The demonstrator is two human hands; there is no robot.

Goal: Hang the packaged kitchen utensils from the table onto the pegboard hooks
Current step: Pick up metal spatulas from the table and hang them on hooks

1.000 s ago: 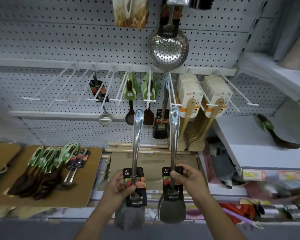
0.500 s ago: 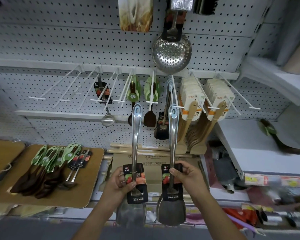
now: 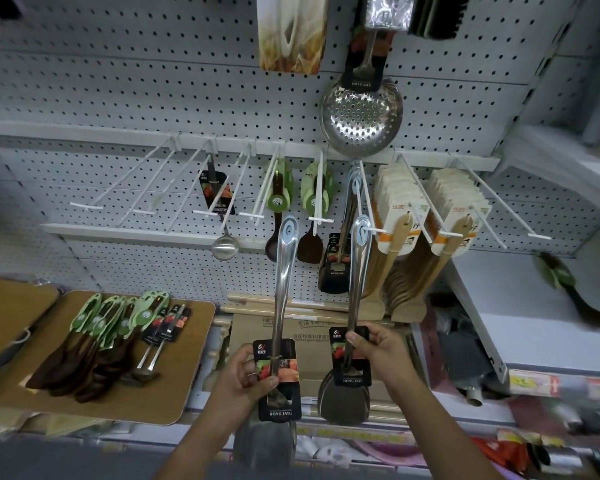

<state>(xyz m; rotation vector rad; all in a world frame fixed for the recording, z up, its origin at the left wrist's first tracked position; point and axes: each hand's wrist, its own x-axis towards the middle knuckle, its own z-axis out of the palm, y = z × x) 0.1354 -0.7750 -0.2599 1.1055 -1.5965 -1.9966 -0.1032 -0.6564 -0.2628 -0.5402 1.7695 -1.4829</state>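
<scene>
The two steel spatulas look stiff and rather heavy at the blade end, so I judge they will swing like a pendulum if held only at the top. The polished handle is probably slippery; the cardboard sleeve low on the handle gives a better hold, and both hands take it there.

The right spatula [image 3: 355, 299] is a long shiny turner with a black printed card [image 3: 351, 358] near its broad blade and an oval hanging hole at the top. This hole is at the tip of a white pegboard hook [image 3: 368, 206]; the tip seems to pass into it, but I cannot tell how far. More of the same utensils hang further back on this hook. The right hand [image 3: 378, 351] is closed around the card and the handle, thumb in front.

The left spatula [image 3: 284, 289] has the same form and the same black card [image 3: 278, 379]. Its hole is free in the air, just beside the neighbouring hook [image 3: 317, 188] that carries green-carded utensils [image 3: 317, 192]. The left hand [image 3: 246, 379] grips it firmly at the card, fingers wrapped.

Further left, on the brown table [image 3: 174, 393], lie other packaged utensils [image 3: 108, 337] with green and black cards, not yet hung. Above, a perforated skimmer [image 3: 361, 116] hangs on the pegboard [image 3: 118, 81].
</scene>
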